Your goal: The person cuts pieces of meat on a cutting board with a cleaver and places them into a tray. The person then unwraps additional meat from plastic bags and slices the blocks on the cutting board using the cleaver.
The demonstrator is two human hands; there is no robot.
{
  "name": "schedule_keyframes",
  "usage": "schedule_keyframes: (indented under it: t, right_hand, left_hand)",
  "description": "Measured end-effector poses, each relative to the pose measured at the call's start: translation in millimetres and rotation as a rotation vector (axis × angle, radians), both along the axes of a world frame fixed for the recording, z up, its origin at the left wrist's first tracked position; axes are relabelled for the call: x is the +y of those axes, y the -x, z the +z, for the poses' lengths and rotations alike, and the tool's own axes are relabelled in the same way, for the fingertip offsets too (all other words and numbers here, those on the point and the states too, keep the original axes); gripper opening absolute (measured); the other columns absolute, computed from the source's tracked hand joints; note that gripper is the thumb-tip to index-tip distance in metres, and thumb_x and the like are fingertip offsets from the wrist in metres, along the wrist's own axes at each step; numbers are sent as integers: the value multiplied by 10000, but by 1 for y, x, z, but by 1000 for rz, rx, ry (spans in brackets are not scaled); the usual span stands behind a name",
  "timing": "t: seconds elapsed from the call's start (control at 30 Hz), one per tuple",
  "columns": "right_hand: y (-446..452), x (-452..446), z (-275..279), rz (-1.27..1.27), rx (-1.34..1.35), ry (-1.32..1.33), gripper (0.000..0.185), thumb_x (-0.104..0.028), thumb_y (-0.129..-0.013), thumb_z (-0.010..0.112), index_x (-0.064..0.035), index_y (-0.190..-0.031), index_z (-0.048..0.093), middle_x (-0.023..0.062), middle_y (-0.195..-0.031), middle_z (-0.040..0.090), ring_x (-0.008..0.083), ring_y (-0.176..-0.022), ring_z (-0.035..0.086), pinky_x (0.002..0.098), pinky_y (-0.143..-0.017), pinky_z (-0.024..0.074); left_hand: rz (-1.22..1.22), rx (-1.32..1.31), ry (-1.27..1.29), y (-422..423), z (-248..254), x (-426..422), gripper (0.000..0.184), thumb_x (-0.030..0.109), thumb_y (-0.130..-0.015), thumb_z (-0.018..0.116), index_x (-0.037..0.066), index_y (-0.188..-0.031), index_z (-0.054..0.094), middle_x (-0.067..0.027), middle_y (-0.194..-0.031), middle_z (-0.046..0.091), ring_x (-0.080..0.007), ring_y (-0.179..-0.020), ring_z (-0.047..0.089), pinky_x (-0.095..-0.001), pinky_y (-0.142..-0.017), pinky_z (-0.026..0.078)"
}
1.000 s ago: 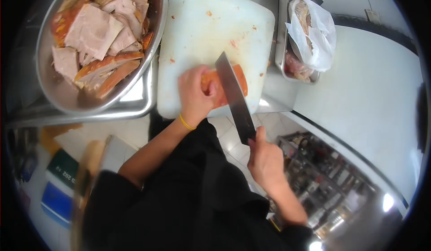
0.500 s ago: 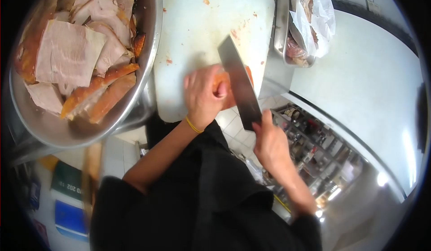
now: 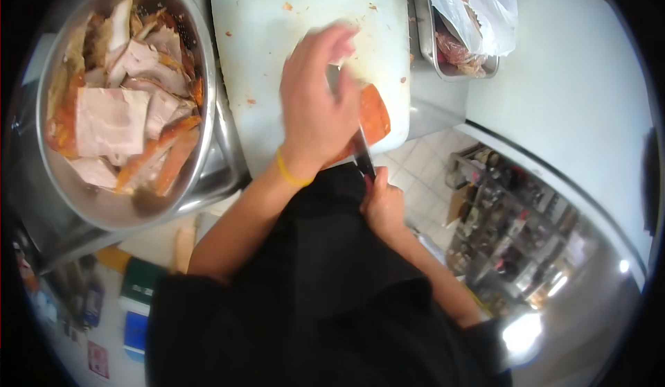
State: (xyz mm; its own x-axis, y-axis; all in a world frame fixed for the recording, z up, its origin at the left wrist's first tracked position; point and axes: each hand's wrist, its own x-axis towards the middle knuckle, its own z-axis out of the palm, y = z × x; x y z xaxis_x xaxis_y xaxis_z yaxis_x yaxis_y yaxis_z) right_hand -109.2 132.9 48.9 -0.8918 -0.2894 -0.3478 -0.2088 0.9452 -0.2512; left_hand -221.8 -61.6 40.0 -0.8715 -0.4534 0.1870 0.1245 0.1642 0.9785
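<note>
Your left hand [image 3: 315, 106] has come up from its cupped hold on the meat [image 3: 375, 115]; it is now blurred, with fingers extended and thumb apart, over the cleaver [image 3: 364, 157]. You can't tell whether it touches the blade. Your right hand [image 3: 385, 200] is closed around the handle, and the blade, broadside half a second ago, now shows nearly edge-on. The meat lies at the near right of the cutting board [image 3: 249, 54], orange-brown and smooth on top, showing on both sides of the blade, partly hidden by your left hand.
</note>
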Motion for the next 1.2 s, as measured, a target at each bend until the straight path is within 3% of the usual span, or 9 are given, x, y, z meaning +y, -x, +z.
schedule_keyframes:
  t: [0.07, 0.17, 0.23, 0.37, 0.63, 0.67, 0.87, 1.03, 1.2]
  right_hand:
    - [2, -4, 6, 4, -3, 22, 208, -36, -859, 537, -6, -996, 383, 189, -547, 540, 410, -482, 538, 492, -434, 399]
    - [12, -11, 19, 39, -34, -38, 221, -43, -853, 531, 1, -1012, 385, 180, -553, 553, 398, -481, 548, 484, -441, 417]
    - [21, -19, 32, 39, -86, -92, 228, -50, -852, 527, 6, -1022, 386, 174, -557, 560, 391, -480, 553, 480, -445, 426]
    - [34, -31, 37, 77, -173, -129, 238, -83, -866, 516, 13, -1046, 395, 159, -549, 566, 366, -475, 563, 474, -455, 435]
    - [15, -4, -27, 74, -26, -30, 221, -57, -812, 544, 0, -980, 413, 157, -558, 561, 356, -495, 565, 458, -455, 427]
    - [18, -2, -25, 107, 4, -7, 334, -9, -686, 572, 22, -989, 435, 128, -560, 547, 309, -492, 572, 419, -450, 449]
    - [38, 8, -19, -17, -97, 9, 325, -59, -807, 574, 7, -1084, 419, 226, -661, 605, 398, -619, 609, 510, -538, 460]
    - [75, 49, -35, -58, -116, 293, 294, -159, -875, 566, -30, -1090, 413, 244, -691, 609, 417, -687, 614, 520, -603, 462]
    - [96, 80, -2, 44, -99, 58, 253, -184, -892, 536, -42, -1065, 417, 226, -682, 604, 430, -686, 604, 516, -617, 464]
  left_hand:
    - [-45, 209, 152, 34, 2, 3, 404, -61, -737, 520, 38, -1127, 549, -89, -891, 582, -227, -816, 575, -337, -793, 469]
    - [-319, 55, 600, 61, -11, 20, 389, -40, -740, 491, 57, -1105, 582, -99, -916, 606, -258, -860, 595, -362, -783, 475]
    - [-638, -352, 791, 65, -21, 19, 396, -28, -722, 488, 83, -1082, 610, -88, -941, 618, -287, -869, 589, -399, -748, 474]
    - [-556, -269, 586, 71, -39, 12, 416, -33, -702, 501, 92, -1079, 623, -79, -928, 624, -276, -835, 586, -397, -734, 481]
    - [-560, -269, 856, 65, -39, 21, 304, 33, -712, 581, 76, -1012, 595, -75, -913, 609, -273, -872, 589, -371, -726, 498]
    - [-565, -249, 863, 67, -40, 24, 304, 33, -712, 581, 76, -1012, 595, -75, -913, 609, -273, -872, 589, -371, -726, 498]
    - [-571, -214, 890, 79, -45, 37, 338, -14, -698, 565, 79, -1021, 597, -79, -940, 613, -269, -906, 588, -388, -723, 499]
    - [-590, 147, 324, 47, -28, 25, 452, -125, -653, 471, 67, -1043, 592, -97, -1042, 595, -300, -992, 554, -370, -828, 464]
    - [-1017, 60, 744, -46, 10, -1, 631, -112, -582, 520, 84, -1181, 547, -139, -1193, 507, -331, -1176, 455, -489, -980, 353]
